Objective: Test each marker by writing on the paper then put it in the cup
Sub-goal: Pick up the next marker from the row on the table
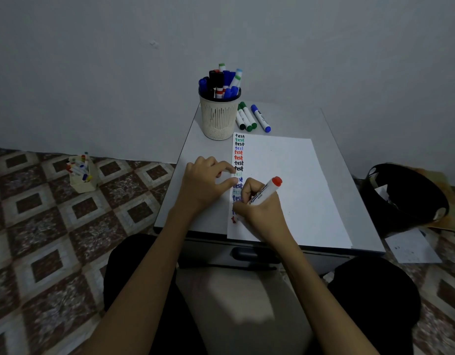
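Note:
My right hand (259, 211) grips a white marker with a red end (266, 190), its tip down on the white paper (293, 180) near the lower left corner. A column of "test" words in black, green, blue and red runs down the paper's left edge, and a fresh red stroke shows by the tip. My left hand (205, 183) rests at the paper's left edge, thumb and forefinger on the sheet, fingers curled round a small red piece that looks like the cap. The beige mesh cup (218, 119) stands behind, holding several markers.
Two green markers (246, 116) and a blue one (261, 118) lie on the grey table (195, 149) right of the cup. On the tiled floor stand a small box of markers (81, 172) to the left and a black bag (405, 198) and loose paper to the right.

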`<state>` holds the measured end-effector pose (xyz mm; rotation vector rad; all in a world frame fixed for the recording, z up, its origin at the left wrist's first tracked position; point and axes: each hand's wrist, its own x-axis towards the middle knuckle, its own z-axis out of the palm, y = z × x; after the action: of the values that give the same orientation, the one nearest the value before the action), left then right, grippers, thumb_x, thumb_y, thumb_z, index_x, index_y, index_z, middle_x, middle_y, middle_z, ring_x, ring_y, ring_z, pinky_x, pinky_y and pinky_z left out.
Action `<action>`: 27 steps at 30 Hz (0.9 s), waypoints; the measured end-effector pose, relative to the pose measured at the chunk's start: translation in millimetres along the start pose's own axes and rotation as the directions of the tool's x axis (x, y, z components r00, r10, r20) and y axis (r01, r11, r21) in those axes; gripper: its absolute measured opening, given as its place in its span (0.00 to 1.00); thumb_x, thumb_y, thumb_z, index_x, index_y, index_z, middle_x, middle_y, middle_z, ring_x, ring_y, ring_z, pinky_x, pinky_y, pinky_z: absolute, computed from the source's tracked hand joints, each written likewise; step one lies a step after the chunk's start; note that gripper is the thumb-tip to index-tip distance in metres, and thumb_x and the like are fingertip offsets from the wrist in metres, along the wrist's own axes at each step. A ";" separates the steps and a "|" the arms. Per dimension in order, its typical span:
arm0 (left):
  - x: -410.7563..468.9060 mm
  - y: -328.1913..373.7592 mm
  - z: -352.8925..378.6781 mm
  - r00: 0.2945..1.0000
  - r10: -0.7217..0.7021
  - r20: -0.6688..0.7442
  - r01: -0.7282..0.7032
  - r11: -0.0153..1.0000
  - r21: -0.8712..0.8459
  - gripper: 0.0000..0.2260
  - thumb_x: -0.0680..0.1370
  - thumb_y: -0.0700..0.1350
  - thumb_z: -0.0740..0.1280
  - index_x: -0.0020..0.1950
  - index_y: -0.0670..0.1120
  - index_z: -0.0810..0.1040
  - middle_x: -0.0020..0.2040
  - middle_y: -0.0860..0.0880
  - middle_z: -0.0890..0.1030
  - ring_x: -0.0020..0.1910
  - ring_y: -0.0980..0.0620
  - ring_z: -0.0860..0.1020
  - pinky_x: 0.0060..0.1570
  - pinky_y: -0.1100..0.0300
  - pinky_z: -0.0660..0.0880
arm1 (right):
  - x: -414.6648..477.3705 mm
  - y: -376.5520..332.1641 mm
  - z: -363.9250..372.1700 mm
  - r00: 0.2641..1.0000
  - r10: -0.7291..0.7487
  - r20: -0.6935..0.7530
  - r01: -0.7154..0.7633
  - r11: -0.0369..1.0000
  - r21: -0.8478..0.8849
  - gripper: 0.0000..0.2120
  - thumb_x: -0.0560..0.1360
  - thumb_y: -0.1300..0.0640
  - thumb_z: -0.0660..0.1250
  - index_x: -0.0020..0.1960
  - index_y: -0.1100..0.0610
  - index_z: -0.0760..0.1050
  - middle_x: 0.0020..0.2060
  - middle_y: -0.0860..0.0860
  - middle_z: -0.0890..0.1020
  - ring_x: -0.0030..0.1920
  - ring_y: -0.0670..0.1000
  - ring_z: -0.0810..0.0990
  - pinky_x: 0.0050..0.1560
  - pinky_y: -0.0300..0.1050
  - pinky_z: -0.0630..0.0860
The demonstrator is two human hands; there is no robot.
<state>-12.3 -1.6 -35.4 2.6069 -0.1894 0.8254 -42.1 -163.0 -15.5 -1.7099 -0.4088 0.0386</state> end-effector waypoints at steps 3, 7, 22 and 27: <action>0.2 -1.2 1.1 1.000 0.000 -0.005 0.000 1.000 0.006 0.15 0.71 0.60 0.62 0.47 0.53 0.81 0.35 0.51 0.74 0.38 0.51 0.71 0.38 0.58 0.63 | -0.3 -0.4 -0.8 0.999 0.004 -0.048 -0.002 0.999 0.036 0.18 0.64 0.74 0.66 0.30 0.55 0.64 0.26 0.49 0.71 0.28 0.45 0.70 0.32 0.36 0.69; 0.8 -2.9 1.7 1.000 0.018 -0.010 -0.018 1.000 0.009 0.15 0.71 0.60 0.63 0.47 0.52 0.81 0.35 0.51 0.74 0.37 0.51 0.71 0.37 0.59 0.62 | -0.8 1.1 1.8 0.999 -0.001 -0.042 0.001 1.000 -0.009 0.17 0.66 0.73 0.66 0.31 0.55 0.64 0.28 0.56 0.70 0.31 0.50 0.70 0.33 0.38 0.71; 2.9 -2.8 1.8 0.998 0.046 -0.032 -0.046 0.999 -0.011 0.14 0.71 0.59 0.64 0.46 0.51 0.82 0.33 0.50 0.75 0.35 0.52 0.70 0.33 0.59 0.67 | -0.9 3.1 -1.3 0.995 -0.018 -0.103 0.014 0.999 -0.044 0.18 0.65 0.72 0.65 0.30 0.53 0.63 0.27 0.53 0.70 0.30 0.49 0.70 0.33 0.40 0.70; 3.3 -2.2 2.1 0.999 0.037 -0.023 -0.038 0.999 -0.031 0.15 0.71 0.59 0.63 0.46 0.51 0.82 0.34 0.50 0.76 0.36 0.55 0.66 0.33 0.59 0.67 | -0.6 3.9 -1.7 0.997 -0.011 -0.077 0.007 0.999 -0.052 0.19 0.65 0.70 0.66 0.29 0.50 0.63 0.29 0.57 0.72 0.33 0.59 0.75 0.36 0.47 0.77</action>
<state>-8.0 -0.5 -35.8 2.5710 -0.2432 0.8575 -41.2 -165.3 -19.0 -1.7547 -0.3622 -0.0450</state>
